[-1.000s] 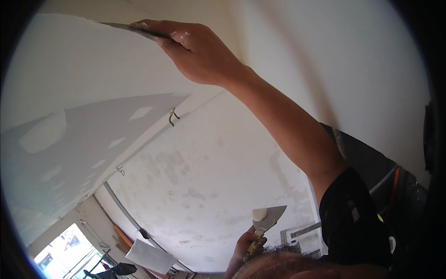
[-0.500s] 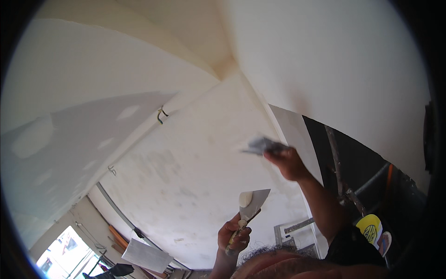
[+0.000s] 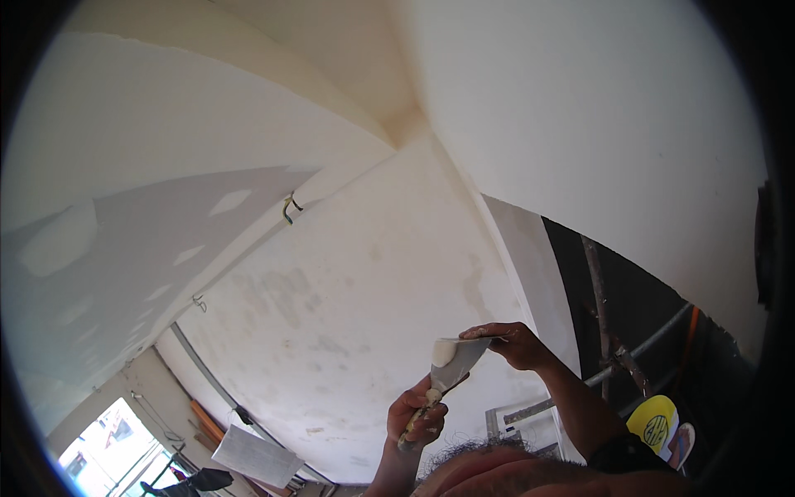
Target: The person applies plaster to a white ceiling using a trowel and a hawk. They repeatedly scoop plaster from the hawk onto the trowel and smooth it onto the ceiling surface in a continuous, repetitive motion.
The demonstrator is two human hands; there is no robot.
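My left hand [image 3: 411,418] is closed around the handle of a putty knife [image 3: 464,362], its blade pointing up and to the right. A lump of off-white filler [image 3: 445,352] sits near one corner of that blade. My right hand [image 3: 522,348] is at the blade's tip, pinching a thin, flat grey scraper [image 3: 487,337]. The scraper shows almost edge-on, against or very close to the blade's end, so its full shape is hidden. Behind both hands stands a white wall [image 3: 373,290] with grey, smudged patches.
Wires [image 3: 290,207] poke out where wall meets ceiling. On the right, metal poles [image 3: 598,290] stand before a dark opening, near a yellow round-ended thing [image 3: 654,421]. A bright window [image 3: 116,443] and a whitish sheet [image 3: 257,455] are at lower left.
My right hand has come down from near the wall to the putty knife's tip, bringing the grey scraper with it. The left hand has barely moved.
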